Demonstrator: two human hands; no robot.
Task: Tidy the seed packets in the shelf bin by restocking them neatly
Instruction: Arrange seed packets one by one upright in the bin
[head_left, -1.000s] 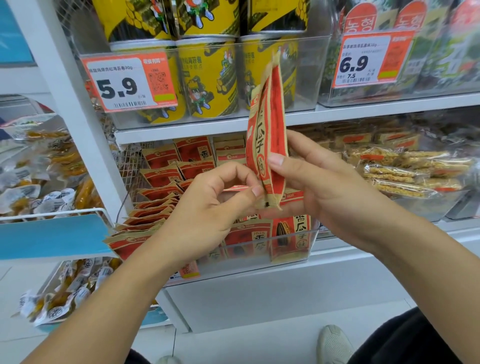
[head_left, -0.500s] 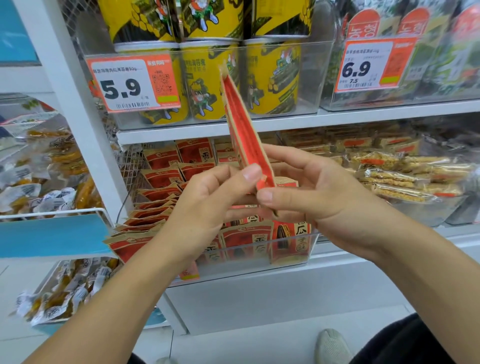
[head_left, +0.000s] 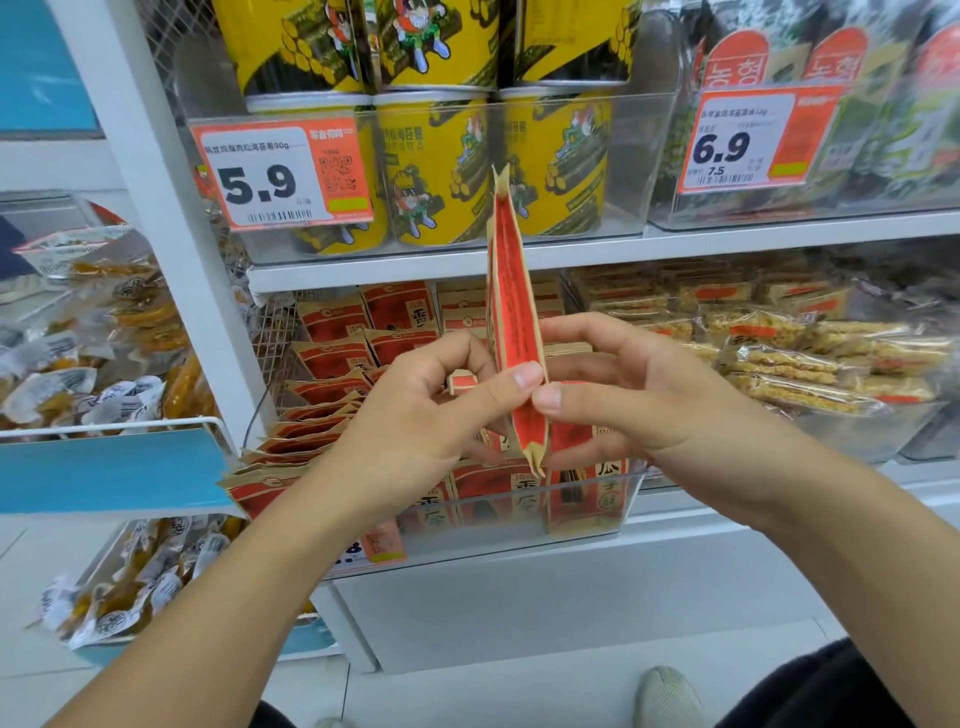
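At the bottom right of the frame a shoe (head_left: 670, 696) stands on the pale floor. Just above, at centre, both hands meet on one packet (head_left: 514, 312), held upright and edge-on to the camera, red with tan borders. The left hand (head_left: 415, 415) pinches its lower part from the left, thumb pressed on the near edge, fingers curled behind. The right hand (head_left: 639, 400) pinches it from the right, thumb tip just below the left thumb, fingers curled round the far side. The packet's top reaches up in front of the cans; its bottom tip hangs just above the bin's front wall.

Behind the hands, the clear bin (head_left: 587, 512) on the lower shelf holds more packets (head_left: 332, 358): upright ones at the front, overlapping rows leaning back at the left. To the right lie wrapped bars (head_left: 810, 374). At the left edge, bags (head_left: 124, 312) fill a wire basket above a blue panel (head_left: 104, 467).

On the upper shelf, yellow cans (head_left: 431, 171) stand in a clear tray, with a 5.9 tag (head_left: 280, 174) at the left and a 6.9 tag (head_left: 748, 140) at the upper right before dark green packs (head_left: 909, 104).
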